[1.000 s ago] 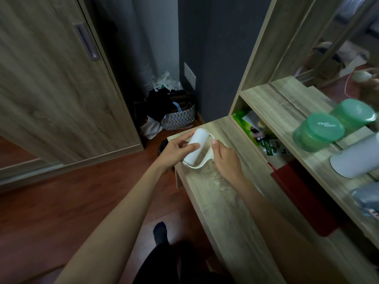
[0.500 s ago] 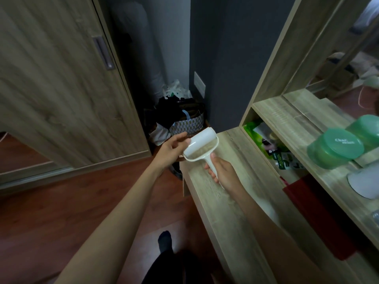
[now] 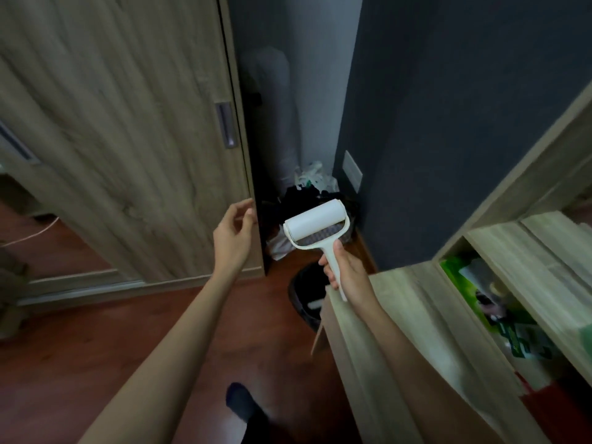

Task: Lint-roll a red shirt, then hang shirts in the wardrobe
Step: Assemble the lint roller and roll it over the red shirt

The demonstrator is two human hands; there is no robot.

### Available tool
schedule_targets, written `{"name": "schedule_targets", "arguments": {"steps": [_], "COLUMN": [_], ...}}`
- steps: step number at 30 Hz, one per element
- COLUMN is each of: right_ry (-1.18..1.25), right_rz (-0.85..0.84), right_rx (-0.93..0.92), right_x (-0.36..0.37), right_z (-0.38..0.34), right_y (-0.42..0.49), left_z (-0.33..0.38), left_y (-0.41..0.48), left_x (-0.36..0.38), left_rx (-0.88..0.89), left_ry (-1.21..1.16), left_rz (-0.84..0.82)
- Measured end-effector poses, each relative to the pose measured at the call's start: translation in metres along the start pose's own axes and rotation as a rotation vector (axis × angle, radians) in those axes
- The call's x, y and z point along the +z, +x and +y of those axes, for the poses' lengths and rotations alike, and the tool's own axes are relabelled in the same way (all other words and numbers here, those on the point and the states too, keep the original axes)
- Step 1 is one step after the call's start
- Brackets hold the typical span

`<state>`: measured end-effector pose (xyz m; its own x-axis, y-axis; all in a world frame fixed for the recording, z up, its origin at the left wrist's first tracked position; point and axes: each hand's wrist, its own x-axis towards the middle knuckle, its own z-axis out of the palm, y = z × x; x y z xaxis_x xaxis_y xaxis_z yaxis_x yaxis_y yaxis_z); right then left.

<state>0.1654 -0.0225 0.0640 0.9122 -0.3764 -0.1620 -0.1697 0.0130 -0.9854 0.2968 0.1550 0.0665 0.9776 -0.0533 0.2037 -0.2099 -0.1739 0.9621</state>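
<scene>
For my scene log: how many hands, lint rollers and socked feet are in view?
hands: 2 (left hand, right hand)
lint roller: 1
socked foot: 1
Total: 4

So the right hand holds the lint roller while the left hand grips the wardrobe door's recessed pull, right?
No: the head view shows the left hand empty by the edge of the wardrobe door, below the recessed pull; the rest holds.

Dark bin (image 3: 301, 294) on reddish wooden floor (image 3: 96, 341)
</scene>
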Motion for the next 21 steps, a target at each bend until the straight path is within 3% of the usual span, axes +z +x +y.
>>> {"name": "schedule_targets", "arguments": {"steps": [11,21], "right_ry": [0.168,0.257], "right_rz": [0.077,0.081], "right_rx": [-0.015,-0.042], "right_x": [0.118,0.156], "right_z": [-0.057,-0.084], "right_y": [0.156,0.258], "left_z": [-0.027,-0.052], "left_y": [0.177,0.316], "left_x": [-0.049,-0.014], "left_rx": [0.281,0.302], "left_ry": [0.331,0.795], "left_rz": [0.123,0.215]}}
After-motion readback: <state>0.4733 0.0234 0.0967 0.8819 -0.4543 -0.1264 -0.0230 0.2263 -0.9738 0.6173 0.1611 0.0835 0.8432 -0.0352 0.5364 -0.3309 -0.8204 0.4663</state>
